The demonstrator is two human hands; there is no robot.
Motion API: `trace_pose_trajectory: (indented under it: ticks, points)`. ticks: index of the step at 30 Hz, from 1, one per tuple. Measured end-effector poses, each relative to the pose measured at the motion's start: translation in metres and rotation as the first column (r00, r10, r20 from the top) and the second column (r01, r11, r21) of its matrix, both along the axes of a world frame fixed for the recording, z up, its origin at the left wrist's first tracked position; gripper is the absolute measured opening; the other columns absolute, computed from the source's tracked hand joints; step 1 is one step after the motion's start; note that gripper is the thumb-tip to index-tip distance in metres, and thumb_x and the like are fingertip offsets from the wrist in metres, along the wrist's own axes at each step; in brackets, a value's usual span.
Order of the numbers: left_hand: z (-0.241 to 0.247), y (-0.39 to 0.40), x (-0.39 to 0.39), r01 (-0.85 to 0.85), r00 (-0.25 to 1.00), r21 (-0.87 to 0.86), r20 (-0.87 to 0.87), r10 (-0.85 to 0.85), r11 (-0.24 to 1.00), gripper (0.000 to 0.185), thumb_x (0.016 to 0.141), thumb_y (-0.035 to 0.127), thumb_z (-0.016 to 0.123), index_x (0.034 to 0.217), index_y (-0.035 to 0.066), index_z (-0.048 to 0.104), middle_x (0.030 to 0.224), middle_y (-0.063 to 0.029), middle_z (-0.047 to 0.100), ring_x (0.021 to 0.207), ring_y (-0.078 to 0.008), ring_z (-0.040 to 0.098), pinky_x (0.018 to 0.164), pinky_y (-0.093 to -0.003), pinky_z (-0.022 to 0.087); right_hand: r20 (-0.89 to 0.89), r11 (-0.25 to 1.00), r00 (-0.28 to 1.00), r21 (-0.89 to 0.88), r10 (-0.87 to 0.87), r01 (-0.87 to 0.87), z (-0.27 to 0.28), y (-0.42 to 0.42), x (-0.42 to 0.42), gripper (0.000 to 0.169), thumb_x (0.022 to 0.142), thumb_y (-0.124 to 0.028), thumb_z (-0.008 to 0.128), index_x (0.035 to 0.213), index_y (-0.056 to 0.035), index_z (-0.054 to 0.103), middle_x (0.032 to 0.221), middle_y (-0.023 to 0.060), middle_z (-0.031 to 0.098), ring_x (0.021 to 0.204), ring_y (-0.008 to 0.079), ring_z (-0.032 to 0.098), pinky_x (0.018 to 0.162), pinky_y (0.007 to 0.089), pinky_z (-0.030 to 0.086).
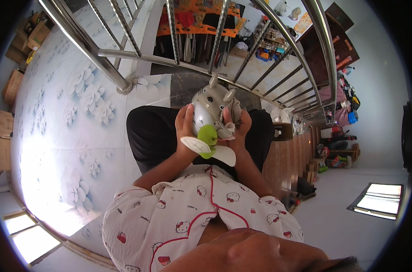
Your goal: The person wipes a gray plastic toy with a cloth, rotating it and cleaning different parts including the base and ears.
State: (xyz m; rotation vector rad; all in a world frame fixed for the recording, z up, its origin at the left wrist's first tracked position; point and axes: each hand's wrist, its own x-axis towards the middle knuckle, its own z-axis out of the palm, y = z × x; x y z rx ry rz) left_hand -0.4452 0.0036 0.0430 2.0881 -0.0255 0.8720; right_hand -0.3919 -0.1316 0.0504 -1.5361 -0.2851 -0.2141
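Above my lap I hold a grey Totoro-shaped figure [211, 97] with a white belly, pointed ears and a glossy surface. A green part [207, 135] with pale, petal-like blades [196, 145] sits at its near end, pointing towards my chest. My left hand [184, 127] grips the figure along its white side. On the other side, my right hand [242, 127] holds a crumpled grey-beige cloth [238, 108] against it. The cloth covers part of the figure's right side, and some of my right fingers are hidden.
A stainless steel railing [192, 69] with twisted bars curves close in front of my knees. Flower-patterned tiles [93, 98] extend to the left, with cardboard boxes [39, 35] at the far edge. Brown steps [280, 163] lie at right, beside a small box [283, 131]. Shelves [272, 39] stand below, beyond the railing.
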Motion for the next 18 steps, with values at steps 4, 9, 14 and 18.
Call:
trace_pose_trajectory:
  ticks: [4, 9, 14, 18]
  points:
    - [0.009, -0.006, -0.002, -0.081, 0.997, 0.091, -0.012, 0.083, 0.992, 0.096, 0.057, 0.032, 0.084, 0.137, 0.007, 0.036, 0.132, -0.0251, 0.035, 0.115, -0.0422, 0.039, 0.096, -0.0493, 0.035, 0.335, 0.974, 0.92, -0.032, -0.203, 0.226, 0.006, 0.01, -0.002, 0.033, 0.079, -0.019, 0.075, 0.105, -0.0047, 0.06, 0.104, 0.006, 0.05, 0.093, 0.0166, 0.054, 0.081, 0.0309, 0.043]
    - [0.019, -0.01, -0.007, -0.062, 0.997, 0.143, 0.059, 0.055, 0.988, 0.096, 0.054, 0.031, 0.085, 0.135, 0.008, 0.04, 0.131, -0.0239, 0.037, 0.114, -0.0432, 0.041, 0.096, -0.0514, 0.035, -0.08, 0.766, 0.997, 0.641, -0.001, 0.052, 0.002, 0.003, -0.017, 0.045, 0.084, -0.015, 0.066, 0.123, -0.008, 0.046, 0.086, 0.0135, 0.062, 0.07, 0.017, 0.061, 0.064, 0.0251, 0.051]
    - [0.019, 0.012, -0.01, 0.17, 0.985, -0.052, 0.022, -0.169, 0.984, 0.117, 0.058, 0.04, 0.085, 0.144, 0.001, 0.016, 0.132, -0.0198, 0.04, 0.12, -0.0349, 0.041, 0.104, -0.053, 0.025, 0.003, 0.541, 0.973, 0.831, 0.23, -0.13, -0.018, -0.038, 0.017, 0.042, 0.095, -0.022, 0.044, 0.131, -0.0014, 0.035, 0.097, 0.0256, 0.06, 0.072, 0.0238, 0.064, 0.066, 0.0304, 0.057]
    - [0.023, 0.03, 0.005, 0.268, 0.868, -0.803, -0.038, -0.495, 0.532, 0.117, 0.059, 0.042, 0.083, 0.144, 0.0, 0.015, 0.135, -0.0182, 0.039, 0.129, -0.0299, 0.035, 0.107, -0.0417, 0.025, 0.023, 0.788, 0.966, 0.573, 0.258, -0.224, -0.03, -0.053, 0.032, 0.048, 0.096, -0.023, 0.046, 0.133, 0.0024, 0.031, 0.104, 0.0314, 0.056, 0.083, 0.0258, 0.066, 0.073, 0.0297, 0.059]
